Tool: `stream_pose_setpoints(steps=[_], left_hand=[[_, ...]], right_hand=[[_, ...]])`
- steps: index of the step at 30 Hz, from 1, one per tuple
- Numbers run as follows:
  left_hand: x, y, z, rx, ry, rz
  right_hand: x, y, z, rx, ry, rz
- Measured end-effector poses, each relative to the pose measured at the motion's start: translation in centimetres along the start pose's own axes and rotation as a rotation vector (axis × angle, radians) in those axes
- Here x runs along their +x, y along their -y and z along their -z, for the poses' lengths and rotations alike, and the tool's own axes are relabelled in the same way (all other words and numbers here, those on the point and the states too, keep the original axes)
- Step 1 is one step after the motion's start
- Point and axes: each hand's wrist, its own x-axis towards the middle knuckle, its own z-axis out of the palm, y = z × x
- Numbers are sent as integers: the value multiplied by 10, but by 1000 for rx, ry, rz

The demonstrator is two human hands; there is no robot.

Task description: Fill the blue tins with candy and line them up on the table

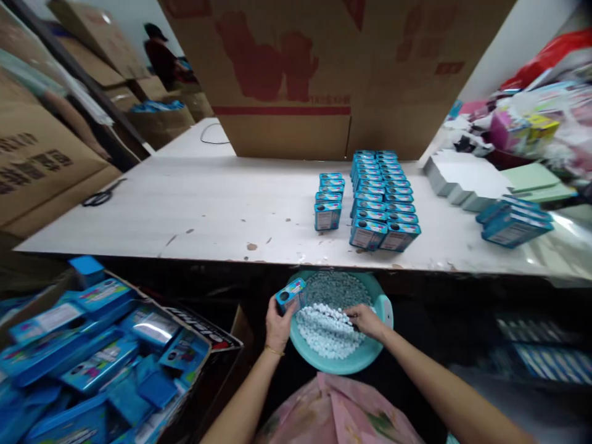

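My left hand (pixel 278 328) holds a small blue box (pixel 291 295) with a dark round mark on its top, at the left rim of a turquoise basin (pixel 340 365). Small white pieces (pixel 327 336) fill much of the basin. At its right side my right hand (pixel 365 319) reaches in, fingers down among the pieces; its fingertips are partly hidden, and what they hold cannot be made out. Beyond the basin, rows of similar blue boxes (pixel 383 209) stand on the white table (pixel 222 209), with a shorter row (pixel 328 203) to their left.
A carton of blue boxes (pixel 106 345) stands at the lower left. A large cardboard box (pixel 324 74) rises behind the table. Scissors (pixel 99 197) lie at the left; white stacks (pixel 467 176) and more blue boxes (pixel 515 225) are at the right. A person (pixel 161 58) is in the background.
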Motion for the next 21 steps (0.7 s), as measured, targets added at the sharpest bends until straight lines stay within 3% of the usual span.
stream_pose_setpoints(steps=[5, 10, 16, 21], left_hand=[[-7, -7, -10, 80, 124, -94], [-12, -1, -27, 153, 253, -165], [-15, 3, -33, 221, 305, -296], [-14, 4, -33, 236, 314, -314]], right_hand=[[-37, 29, 43, 32, -55, 91], [-51, 83, 71, -355, -107, 191], [-45, 126, 63, -804, -66, 101], [-48, 153, 55, -936, -56, 131]])
